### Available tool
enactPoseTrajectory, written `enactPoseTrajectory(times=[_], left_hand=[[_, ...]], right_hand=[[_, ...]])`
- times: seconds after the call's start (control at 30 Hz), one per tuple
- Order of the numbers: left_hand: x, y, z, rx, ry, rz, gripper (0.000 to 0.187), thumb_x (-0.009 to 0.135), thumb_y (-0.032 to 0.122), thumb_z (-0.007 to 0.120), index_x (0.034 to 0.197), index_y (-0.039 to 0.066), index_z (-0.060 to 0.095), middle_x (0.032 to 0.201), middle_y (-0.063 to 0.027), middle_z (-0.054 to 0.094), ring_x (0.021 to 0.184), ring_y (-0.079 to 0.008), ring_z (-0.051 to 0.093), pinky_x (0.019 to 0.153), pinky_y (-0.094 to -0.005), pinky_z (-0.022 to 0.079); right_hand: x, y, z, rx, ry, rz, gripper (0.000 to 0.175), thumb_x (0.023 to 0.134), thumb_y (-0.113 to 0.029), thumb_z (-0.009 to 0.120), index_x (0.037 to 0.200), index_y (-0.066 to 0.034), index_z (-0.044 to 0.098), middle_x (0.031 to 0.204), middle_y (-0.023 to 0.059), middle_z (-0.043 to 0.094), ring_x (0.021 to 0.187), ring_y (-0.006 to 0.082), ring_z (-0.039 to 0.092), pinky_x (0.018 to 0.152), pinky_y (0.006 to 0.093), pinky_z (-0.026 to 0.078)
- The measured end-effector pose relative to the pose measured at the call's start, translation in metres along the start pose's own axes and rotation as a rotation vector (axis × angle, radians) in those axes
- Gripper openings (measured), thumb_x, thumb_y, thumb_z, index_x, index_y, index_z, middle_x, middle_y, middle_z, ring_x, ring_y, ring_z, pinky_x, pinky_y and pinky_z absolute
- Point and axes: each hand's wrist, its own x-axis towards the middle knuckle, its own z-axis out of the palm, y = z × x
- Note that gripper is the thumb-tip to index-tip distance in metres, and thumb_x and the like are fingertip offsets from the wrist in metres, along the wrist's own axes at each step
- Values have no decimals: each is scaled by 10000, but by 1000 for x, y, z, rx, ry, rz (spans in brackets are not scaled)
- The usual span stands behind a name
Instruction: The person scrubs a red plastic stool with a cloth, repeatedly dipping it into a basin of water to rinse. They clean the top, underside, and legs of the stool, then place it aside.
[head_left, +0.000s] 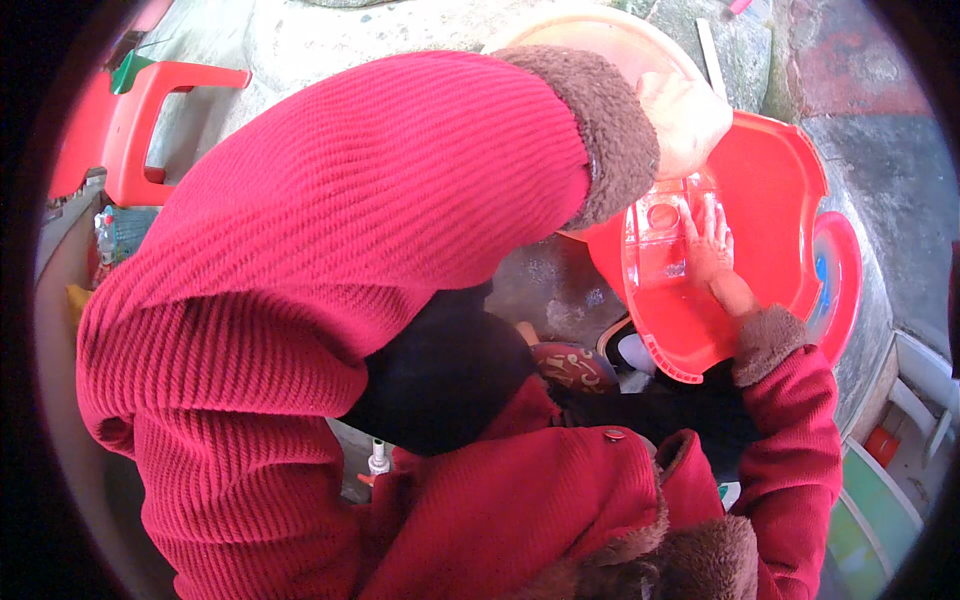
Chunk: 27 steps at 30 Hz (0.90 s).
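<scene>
Before me a red plastic stool (757, 195) is turned over, its hollow underside towards me. Wet, shiny ribs and a round recess show inside it. My left hand (686, 124) is closed at the stool's far edge; its fingertips are hidden. Deep in the hollow, my right hand (709, 244) rests with its fingers spread on the ribbed wet surface. Brown fleece cuffs end both sleeves near the wrists.
Behind my left hand stands a large pale orange basin (585, 30). A pink-rimmed basin (847, 277) is partly hidden beyond the stool. Another red plastic stool (135, 142) stands at the left. My shoe (577, 367) is below the work.
</scene>
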Motion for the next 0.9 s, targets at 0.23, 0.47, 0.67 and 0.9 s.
enactPoseTrajectory(times=[0.23, 0.47, 0.67, 0.9], left_hand=[[-8, -1, 6, 55, 199, 85, 180, 780, 98, 615, 881, 16, 738, 852, -201, 714, 816, -370, 722, 663, -493, 567], [-9, -10, 16, 9, 260, 172, 242, 783, 131, 634, 1001, 30, 665, 1008, -214, 664, 979, -389, 640, 814, -524, 496], [-7, -6, 6, 17, 114, 116, 307, 756, 134, 662, 1045, 29, 645, 1045, -206, 669, 1023, -394, 637, 852, -525, 498], [-9, 3, 1, 72, 105, 64, 297, 748, 113, 654, 1034, 34, 670, 1007, -207, 688, 1010, -379, 662, 838, -514, 527]], right_hand=[[4, 6, 1, 62, -90, -11, 1019, 830, -105, 688, 1598, -361, 70, 1666, 150, -112, 1532, 407, 19, 1183, 588, 231], [-18, 9, -1, 144, -232, -5, 1062, 803, -189, 746, 1598, -358, 62, 1665, 163, -94, 1521, 443, 36, 1177, 603, 232], [21, 1, 10, 363, -13, 58, 1018, 776, -224, 749, 1599, -302, 153, 1662, 190, -48, 1507, 478, 50, 1185, 575, 237], [32, -22, 17, 484, 107, 70, 921, 753, -187, 699, 1574, -247, 286, 1640, 262, -44, 1493, 514, 38, 1217, 503, 198]])
